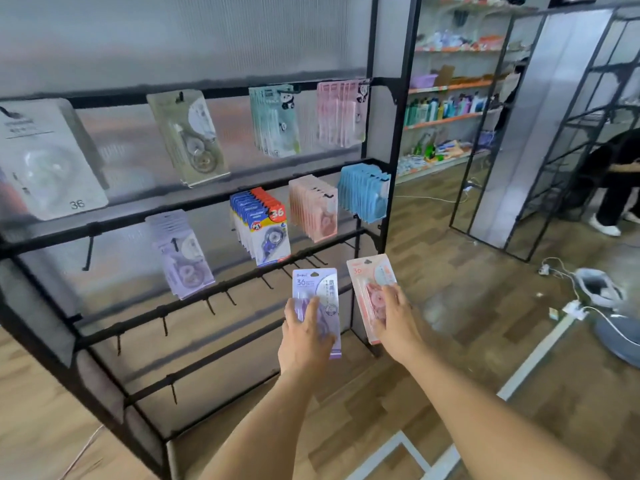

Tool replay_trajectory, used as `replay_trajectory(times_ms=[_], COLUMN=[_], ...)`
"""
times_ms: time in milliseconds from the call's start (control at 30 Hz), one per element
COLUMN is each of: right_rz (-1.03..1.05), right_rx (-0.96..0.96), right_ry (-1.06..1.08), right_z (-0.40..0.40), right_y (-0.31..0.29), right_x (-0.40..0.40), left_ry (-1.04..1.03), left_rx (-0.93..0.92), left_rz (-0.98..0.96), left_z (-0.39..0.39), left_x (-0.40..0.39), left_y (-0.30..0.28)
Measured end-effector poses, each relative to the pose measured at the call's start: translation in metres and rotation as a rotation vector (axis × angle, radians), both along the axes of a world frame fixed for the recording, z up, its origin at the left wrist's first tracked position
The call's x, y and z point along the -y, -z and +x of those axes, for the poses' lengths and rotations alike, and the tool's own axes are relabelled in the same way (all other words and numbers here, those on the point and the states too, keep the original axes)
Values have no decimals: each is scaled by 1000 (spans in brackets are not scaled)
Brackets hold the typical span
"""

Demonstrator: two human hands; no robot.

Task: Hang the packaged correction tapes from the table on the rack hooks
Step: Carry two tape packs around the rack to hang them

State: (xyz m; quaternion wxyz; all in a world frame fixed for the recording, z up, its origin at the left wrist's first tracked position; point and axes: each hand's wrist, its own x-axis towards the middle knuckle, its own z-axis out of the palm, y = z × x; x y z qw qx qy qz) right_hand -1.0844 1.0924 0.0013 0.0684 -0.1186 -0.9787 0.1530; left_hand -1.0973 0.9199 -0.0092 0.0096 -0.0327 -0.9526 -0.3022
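We grip a purple pack (317,308) in the left hand (304,336) and a pink pack (372,292) in the right hand (398,320). Neither is hung yet. Above the hands, most hooks carry stock; the hooks (221,299) just left appear bare.

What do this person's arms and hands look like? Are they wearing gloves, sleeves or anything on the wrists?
Both arms are bare from the bottom of the picture up to the fingers. No sleeve shows anywhere in view. The left hand and the right hand wear no gloves, and no watch, bracelet or ring can be seen on either. Motion blur softens the fingers, so finer detail such as the nails cannot be made out.
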Motion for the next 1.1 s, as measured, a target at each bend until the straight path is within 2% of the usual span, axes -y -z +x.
replay_trajectory(times_ms=[200,467,767,1100], right_rz=[30,-3,52,34], right_rx=[-12,-72,-116,-116], right_ry=[-21,-150,-323,-352], right_z=[-84,-167,-226,-269], right_y=[-19,-20,-30,-12], right_x=[-19,-37,-59,-53], left_ry=[-15,-88,-277,-281], left_rx=[-56,-104,-132,-150], left_rz=[22,6,60,37], left_z=[-85,-147,-172,-210], left_x=[-19,-42,-75,-77], left_y=[-13,-9,-9,-1])
